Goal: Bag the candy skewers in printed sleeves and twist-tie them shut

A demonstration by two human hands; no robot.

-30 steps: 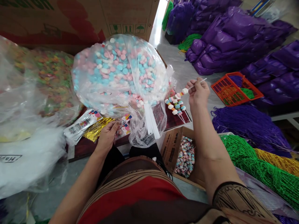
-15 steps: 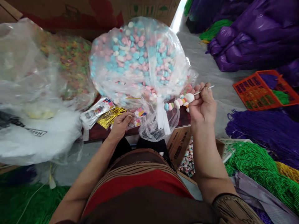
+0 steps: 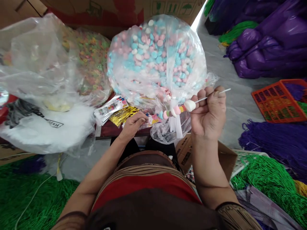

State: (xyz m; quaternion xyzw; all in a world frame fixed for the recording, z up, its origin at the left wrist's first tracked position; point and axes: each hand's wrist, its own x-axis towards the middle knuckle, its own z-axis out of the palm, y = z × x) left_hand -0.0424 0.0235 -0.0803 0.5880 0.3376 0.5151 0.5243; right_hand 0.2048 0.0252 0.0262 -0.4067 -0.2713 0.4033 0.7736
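Note:
My right hand [image 3: 208, 111] pinches the white stick of a candy skewer [image 3: 177, 110], threaded with pink, blue, white and orange marshmallow-like sweets. The skewer points left, and its blue end meets or overlaps a small printed plastic bag [image 3: 153, 119]; whether it is inside, I cannot tell. My left hand [image 3: 135, 124] grips the left end of that bag between thumb and fingers. Beside this hand lie gold twist ties [image 3: 123, 115] and a stack of printed bags [image 3: 110, 108]. Below the skewer hangs a bundle of white sticks [image 3: 177, 127] in clear plastic.
A large clear bag of pink, blue and white sweets [image 3: 153, 57] fills the table's back. Left of it stand a bag of colourful rings [image 3: 92, 64] and a white bag [image 3: 67, 127]. An open carton [image 3: 225, 159], an orange basket [image 3: 279, 102] and green cords [image 3: 266, 179] are at right.
My right hand has brought the skewer leftward and down, so its blue end has reached the printed bag. My left hand keeps its grip on the bag. The whole view has shifted slightly.

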